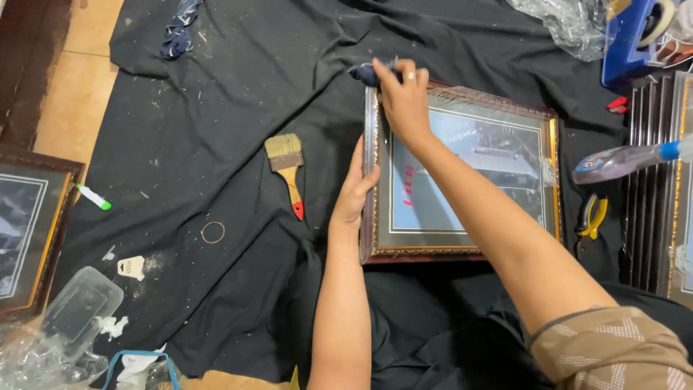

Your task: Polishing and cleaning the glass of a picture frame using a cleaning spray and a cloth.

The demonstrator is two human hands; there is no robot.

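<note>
At the framed picture (462, 173), your right hand (404, 97) grips a dark cloth (364, 72) on its top-left corner, apparently wiping; left hand (354, 191), fingers flat and open, braces its side.

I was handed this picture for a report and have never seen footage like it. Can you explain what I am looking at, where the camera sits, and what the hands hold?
The one camera sits on a person's head, looking down at their two bare arms. They work over a black cloth spread on the floor. The left hand rests against the left edge of a framed picture. The right hand presses a dark blue rag on the frame's top left corner. Nearby lie a paintbrush, a rubber band, yellow-handled pliers and a spray bottle.
</note>
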